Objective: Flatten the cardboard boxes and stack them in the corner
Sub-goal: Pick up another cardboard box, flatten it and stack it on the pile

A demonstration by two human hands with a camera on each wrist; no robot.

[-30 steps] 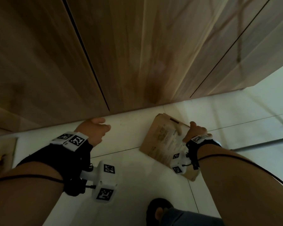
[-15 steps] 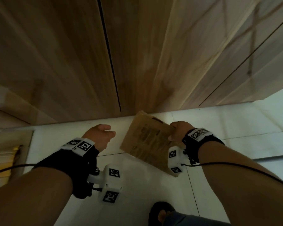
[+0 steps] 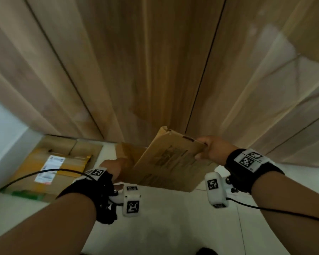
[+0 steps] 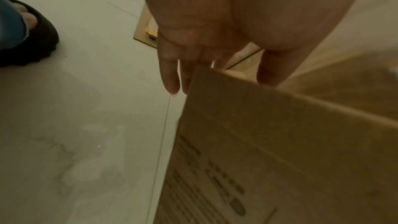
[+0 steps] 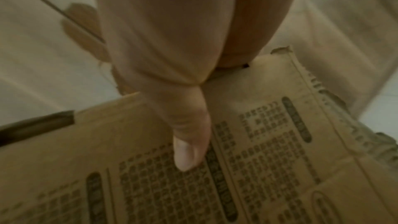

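Our right hand (image 3: 213, 150) pinched the flattened box (image 3: 170, 162), while the left hand (image 4: 215, 28) had straight fingers beside it. With one grip only, the box could slip before reaching the stack (image 3: 50, 162).

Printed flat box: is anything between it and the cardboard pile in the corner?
Nothing visible. The right hand grips the printed flat box in the air, the left hand at its near edge; bare floor separates it from the corner pile.

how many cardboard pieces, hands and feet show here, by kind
held printed cardboard box: 1
flattened cardboard on the floor: 1 pile, number of pieces unclear
hands: 2, left hand, right hand
sandalled foot: 1
total: 5
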